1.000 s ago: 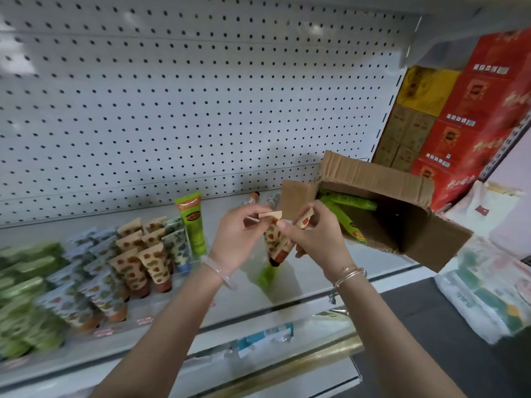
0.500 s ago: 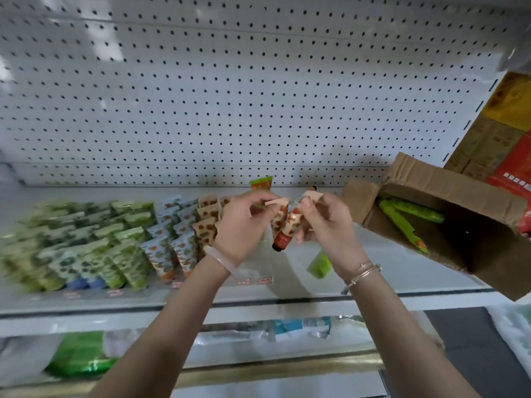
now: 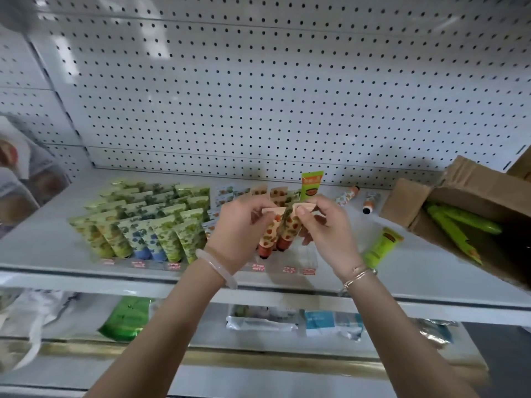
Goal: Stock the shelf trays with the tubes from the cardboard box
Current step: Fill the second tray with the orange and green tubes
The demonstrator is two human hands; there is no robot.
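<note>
While left hand [image 3: 238, 228], right hand [image 3: 327, 231] pinch tubes [image 3: 287, 234], count hidden, perhaps three.

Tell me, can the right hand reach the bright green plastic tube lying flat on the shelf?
Probably yes: the bright green tube lies unobstructed beside the right hand, though that hand pinches an orange-spotted tube.

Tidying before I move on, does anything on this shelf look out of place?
Yes. A green tube lies flat on the shelf beside the box, and two small tubes lie loose near the back panel, outside the trays. A tall green tube stands among shorter ones.
</note>
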